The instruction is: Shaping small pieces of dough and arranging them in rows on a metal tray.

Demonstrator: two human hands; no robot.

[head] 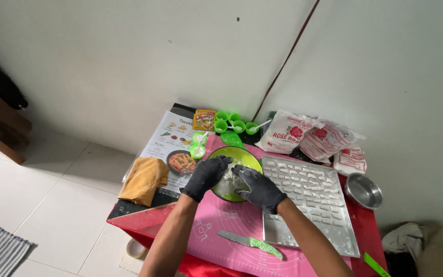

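White walls meet in a corner behind a small bench covered by a pink mat. Both hands wear black gloves. The left hand and right hand press into white dough inside a green bowl at the mat's centre, fingers curled on the dough. Just right lies a floured metal tray; a green-handled knife lies near the front edge.

Both gloved hands together, fingers curled.
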